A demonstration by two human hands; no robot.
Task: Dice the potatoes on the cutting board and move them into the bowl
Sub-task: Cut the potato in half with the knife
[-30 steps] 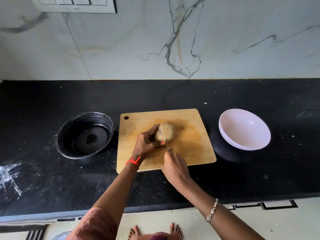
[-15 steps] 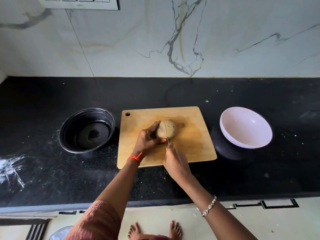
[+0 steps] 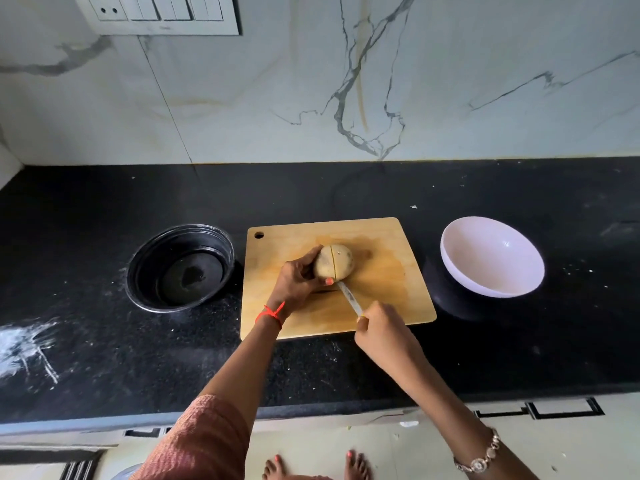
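Note:
A brown potato (image 3: 341,263) lies in the middle of the wooden cutting board (image 3: 391,271), with a cut line running through it from back to front. My left hand (image 3: 298,280) grips its left side, thumb at the front. My right hand (image 3: 384,332) holds the handle of a knife (image 3: 349,301), whose blade points up and left, its tip at the potato's front base. An empty white bowl (image 3: 491,258) stands on the counter right of the board.
A black round bowl (image 3: 180,266) sits left of the board on the black counter (image 3: 104,341). White powder smears mark the counter's left part. A marble wall with a switch panel (image 3: 159,13) rises behind.
The knife has come down through the potato and been drawn back toward me; its blade now shows below the potato. My right hand moved back and right. My left hand kept its hold.

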